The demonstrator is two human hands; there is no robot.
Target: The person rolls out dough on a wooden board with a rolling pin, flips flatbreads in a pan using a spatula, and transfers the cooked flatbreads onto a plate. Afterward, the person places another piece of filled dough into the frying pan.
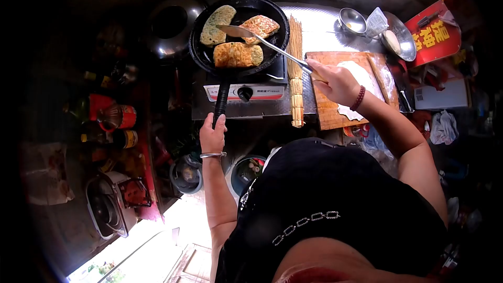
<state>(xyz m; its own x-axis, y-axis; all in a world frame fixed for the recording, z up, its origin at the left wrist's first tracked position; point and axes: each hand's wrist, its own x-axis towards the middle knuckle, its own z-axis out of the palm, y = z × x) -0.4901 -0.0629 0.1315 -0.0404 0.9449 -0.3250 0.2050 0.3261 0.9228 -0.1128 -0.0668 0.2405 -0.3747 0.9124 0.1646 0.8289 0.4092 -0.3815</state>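
Observation:
My left hand (pixel 213 135) is closed round the end of the black handle of a frying pan (pixel 285 36), which rests on a gas stove (pixel 262 92). In my right hand (pixel 339 83) is the handle of a long metal spatula (pixel 281 51). Its blade is over the pan, between a pale green-flecked flatbread (pixel 217 23) at the left and a browned one (pixel 262 26) at the right. A third flatbread (pixel 237 55), golden brown, lies nearest the pan's handle.
Right of the stove lie a straw brush (pixel 296 73) and a wooden board (pixel 326 106) with pale dough (pixel 352 112) and a rolling pin (pixel 378 78). Metal bowls (pixel 352 20) stand behind. A round metal lid (pixel 162 47) is left of the pan; bottles and buckets (pixel 186 174) are lower left.

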